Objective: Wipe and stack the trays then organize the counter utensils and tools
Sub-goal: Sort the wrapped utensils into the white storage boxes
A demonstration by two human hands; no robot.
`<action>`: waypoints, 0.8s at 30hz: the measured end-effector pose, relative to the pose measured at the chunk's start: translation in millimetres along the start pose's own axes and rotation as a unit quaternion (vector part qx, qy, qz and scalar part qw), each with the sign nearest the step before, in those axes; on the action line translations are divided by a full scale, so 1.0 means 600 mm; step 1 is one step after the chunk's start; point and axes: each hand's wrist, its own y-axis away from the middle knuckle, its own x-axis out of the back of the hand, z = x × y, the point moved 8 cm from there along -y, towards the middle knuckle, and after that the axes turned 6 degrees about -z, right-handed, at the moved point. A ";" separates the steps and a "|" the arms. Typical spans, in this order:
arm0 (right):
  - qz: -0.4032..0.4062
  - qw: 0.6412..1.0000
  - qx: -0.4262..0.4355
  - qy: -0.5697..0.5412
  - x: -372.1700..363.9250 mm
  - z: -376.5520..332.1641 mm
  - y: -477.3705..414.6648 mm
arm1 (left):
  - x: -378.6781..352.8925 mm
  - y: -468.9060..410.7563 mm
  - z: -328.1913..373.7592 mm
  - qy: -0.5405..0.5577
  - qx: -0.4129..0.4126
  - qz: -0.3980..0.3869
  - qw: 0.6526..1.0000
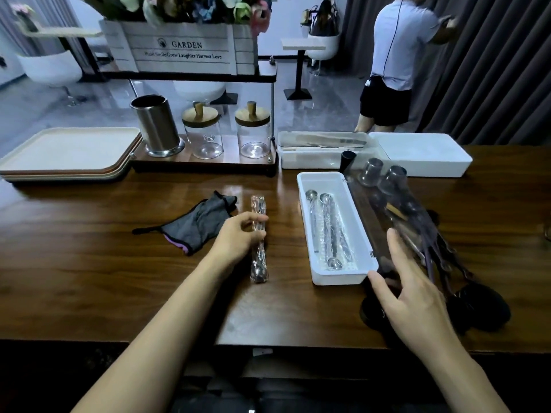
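"GARDEN" on the white wooden flower crate (185, 46)

Dark brown wood-grain counter (89, 278), cream trays (68, 147) (brown-edged below), grey cloth (199, 225) with purple trim, white box (337, 275)

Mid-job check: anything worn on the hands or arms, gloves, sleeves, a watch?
No. The left hand and right hand are bare, and both forearms are uncovered to the frame's edge: no gloves, sleeves, watch, rings or cables show.
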 end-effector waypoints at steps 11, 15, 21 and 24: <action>-0.010 0.998 0.047 0.028 0.001 0.012 -0.002 | -0.044 0.003 0.157 0.064 -0.088 -0.018 0.994; -0.010 0.998 0.051 0.030 0.000 0.011 0.001 | -0.093 -0.022 0.197 0.020 -0.102 -0.059 0.993; 0.003 0.997 0.060 0.042 0.005 0.007 0.004 | -0.166 -0.078 0.166 -0.117 -0.091 -0.114 0.982; 0.004 0.997 0.067 0.040 0.005 0.005 0.006 | -0.178 -0.085 0.149 -0.248 -0.089 -0.098 0.960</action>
